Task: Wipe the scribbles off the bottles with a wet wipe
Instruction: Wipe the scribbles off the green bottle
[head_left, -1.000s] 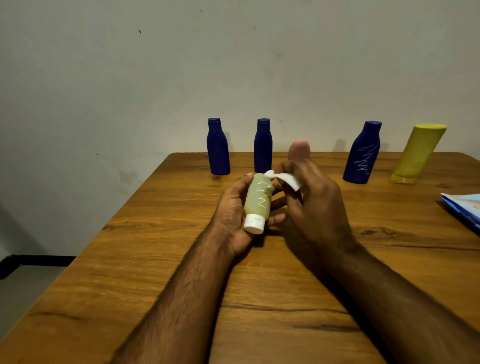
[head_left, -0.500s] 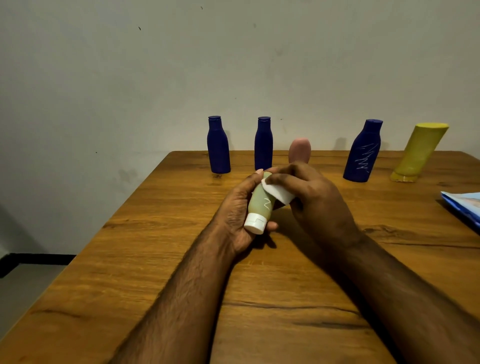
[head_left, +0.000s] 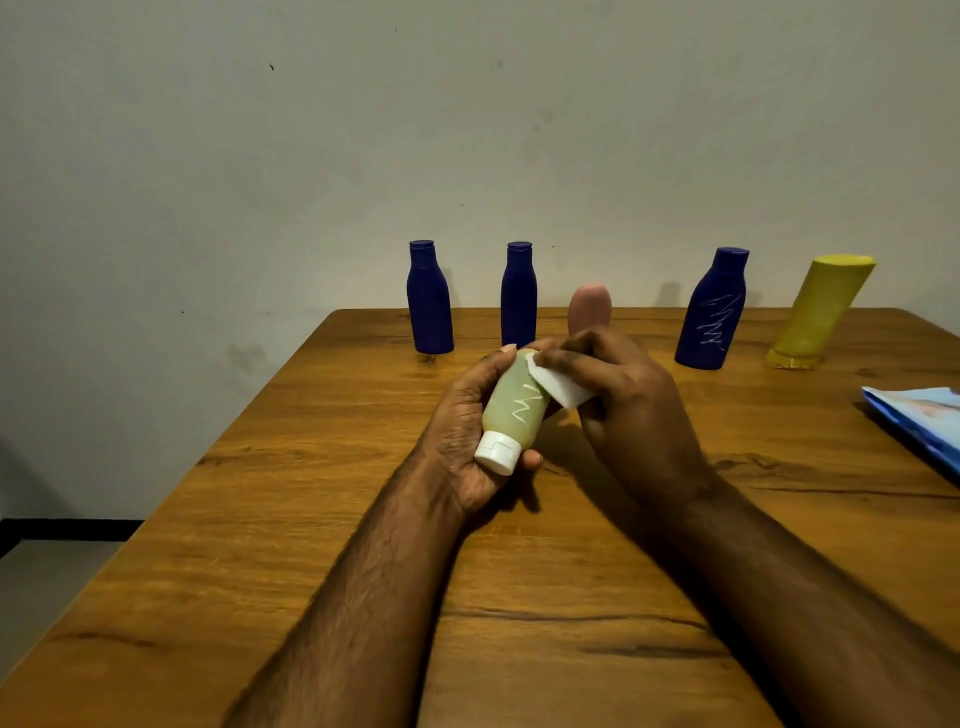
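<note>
My left hand (head_left: 462, 431) grips a small pale green bottle (head_left: 511, 410) with a white cap (head_left: 496, 452), cap end toward me, above the middle of the wooden table (head_left: 311, 519). A white zigzag scribble shows on its side. My right hand (head_left: 628, 400) pinches a folded white wet wipe (head_left: 563, 387) and presses it on the bottle's upper part. At the back stand two plain blue bottles (head_left: 429, 299) (head_left: 518, 297), a pink bottle (head_left: 589, 307) partly hidden by my fingers, a blue bottle with a white scribble (head_left: 711, 312) and a leaning yellow bottle (head_left: 818, 314).
A blue and white wipe packet (head_left: 919, 415) lies at the table's right edge. A grey wall rises just behind the row of bottles. The table's left edge drops to the floor.
My right hand has brought the wipe down from the bottle's top onto its side, and the upper part of the scribble is now under the wipe. My left hand keeps its hold.
</note>
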